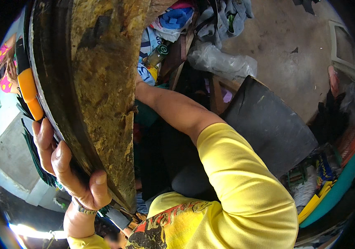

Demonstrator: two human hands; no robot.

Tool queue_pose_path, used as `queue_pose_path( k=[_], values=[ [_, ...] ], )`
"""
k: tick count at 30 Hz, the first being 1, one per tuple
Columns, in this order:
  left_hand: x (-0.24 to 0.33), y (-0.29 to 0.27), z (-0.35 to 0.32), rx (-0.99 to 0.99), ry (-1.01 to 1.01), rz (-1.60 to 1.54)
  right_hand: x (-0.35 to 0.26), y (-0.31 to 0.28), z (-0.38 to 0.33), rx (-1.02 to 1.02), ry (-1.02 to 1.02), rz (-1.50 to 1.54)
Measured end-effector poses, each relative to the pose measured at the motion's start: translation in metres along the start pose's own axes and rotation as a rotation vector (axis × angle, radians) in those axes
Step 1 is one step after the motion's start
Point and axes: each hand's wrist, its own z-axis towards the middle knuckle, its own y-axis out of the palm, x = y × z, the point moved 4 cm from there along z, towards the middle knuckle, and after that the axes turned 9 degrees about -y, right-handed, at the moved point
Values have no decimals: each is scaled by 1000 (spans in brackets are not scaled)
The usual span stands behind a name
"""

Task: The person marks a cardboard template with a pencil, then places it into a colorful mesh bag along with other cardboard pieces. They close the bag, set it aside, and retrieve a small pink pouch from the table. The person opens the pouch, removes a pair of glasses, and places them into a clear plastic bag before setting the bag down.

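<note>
A thick worn wooden board [103, 74], stained yellow-brown with a dark edge, runs from the top of the view down to my chest. My left hand [71, 168], with a metal-banded watch [84, 208] at the wrist, is closed round the board's edge. Its thumb is on the near side and its fingers are on the far side. An orange-and-black handle-like object [29, 89] lies along that edge, beyond my fingertips. My right forearm [173, 106] reaches across to the board's other side. Only the wrist end of my right hand [139, 86] shows; its fingers are hidden behind the board.
Near my right wrist are a green-capped bottle [159, 54], plastic bags [171, 20] and grey cloth [223, 20]. A clear plastic bag [223, 62] and a black curved sheet [268, 124] lie to the right. Another person's arm [6, 58] shows at far left.
</note>
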Motion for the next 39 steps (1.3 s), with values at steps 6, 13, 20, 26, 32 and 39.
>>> queue_pose_path(
  k=[6,13,20,26,32,39],
  values=[
    [0,-1,1,-6,-12,29,0,15,-61,-1252,41,-1098],
    [-1,-1,-2,23,-49,33,-79,18,-30,-1749,516,-1288],
    [3,-4,-2,12,-83,43,-91,-1,92,-536,187,-1228],
    [3,-5,-1,14,-33,67,-128,-32,180,-455,493,-1421],
    [4,-4,1,-9,-52,42,-164,-84,180,-668,1143,-1697],
    [6,-5,-1,-21,-12,64,-82,-128,13,-1154,1305,-1266]
  ],
)
